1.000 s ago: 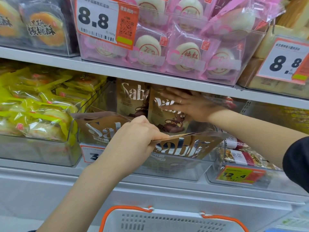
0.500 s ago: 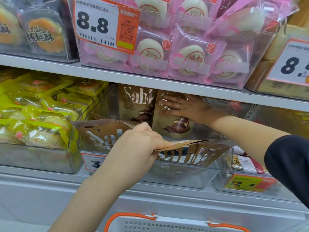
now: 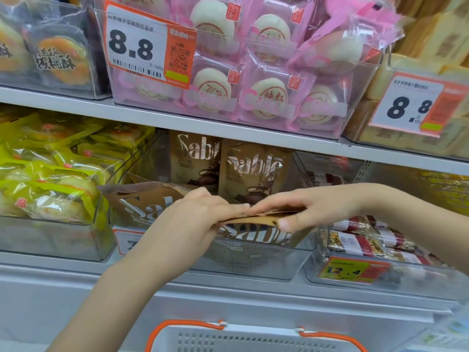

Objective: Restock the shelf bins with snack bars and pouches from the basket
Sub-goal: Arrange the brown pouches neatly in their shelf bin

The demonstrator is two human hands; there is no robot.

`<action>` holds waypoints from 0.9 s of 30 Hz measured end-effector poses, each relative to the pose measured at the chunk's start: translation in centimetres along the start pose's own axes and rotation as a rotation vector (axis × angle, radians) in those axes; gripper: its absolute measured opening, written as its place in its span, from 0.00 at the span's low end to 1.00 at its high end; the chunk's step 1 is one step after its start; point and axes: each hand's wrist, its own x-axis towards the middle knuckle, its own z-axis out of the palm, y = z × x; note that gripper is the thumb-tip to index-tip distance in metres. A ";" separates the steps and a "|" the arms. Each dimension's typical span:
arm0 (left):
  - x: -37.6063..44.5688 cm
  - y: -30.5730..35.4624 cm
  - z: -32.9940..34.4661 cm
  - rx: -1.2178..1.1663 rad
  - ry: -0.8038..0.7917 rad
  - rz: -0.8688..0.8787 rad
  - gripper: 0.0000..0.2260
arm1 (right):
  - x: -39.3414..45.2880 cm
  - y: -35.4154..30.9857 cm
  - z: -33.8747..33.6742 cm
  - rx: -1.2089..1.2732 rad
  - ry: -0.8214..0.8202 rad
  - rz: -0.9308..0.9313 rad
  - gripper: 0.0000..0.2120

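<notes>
A brown Sablé pouch (image 3: 256, 231) is held flat over the front of the clear middle bin (image 3: 253, 262) on the lower shelf, at approx. frame centre. It is gripped by both hands. The left hand (image 3: 193, 222), coming in from 7 o'clock, is curled over the pouch's top edge, fingers on top. The right hand (image 3: 299, 212), coming in from 3 o'clock, is pinching the same edge, fingers on top & thumb underneath; the fingertips of the two hands are nearly touching.

A second brown pouch (image 3: 142, 201) is seen lying tilted at 9 o'clock of the left hand, partly hidden by it. Two more pouches are stood upright at the back of the bin, at 12 o'clock of the hands: one (image 3: 194, 158) behind, one (image 3: 253, 171) in front & slightly to 3 o'clock.

At 9 o'clock a bin of yellow-wrapped cakes (image 3: 50, 174) is seen; at 4 o'clock, a bin of red-labelled bars (image 3: 360, 242) w/ a yellow 12.4 tag (image 3: 347, 270). On the upper shelf, at 12 o'clock, pink-wrapped buns (image 3: 253, 72) are stacked in a bin w/ an 8.8 price tag (image 3: 149, 52).

The white basket (image 3: 253, 339) w/ orange handles is cut off at the 6 o'clock edge; its contents cannot be made out.
</notes>
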 end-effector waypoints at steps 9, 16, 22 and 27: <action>-0.7 0.1 -0.6 0.206 0.179 0.011 0.09 | 0.6 1.3 -1.0 -0.421 0.617 0.228 0.17; -0.6 -0.2 -1.0 0.191 0.184 0.033 0.07 | 4.3 2.6 -2.7 -0.562 0.830 0.485 0.14; -0.5 -0.3 -1.3 0.192 0.157 0.015 0.05 | 7.1 3.3 -3.0 -0.525 0.977 0.581 0.09; 0.2 -0.9 -1.3 0.172 0.134 -0.066 0.04 | 7.3 2.7 -2.4 -0.660 0.968 0.607 0.09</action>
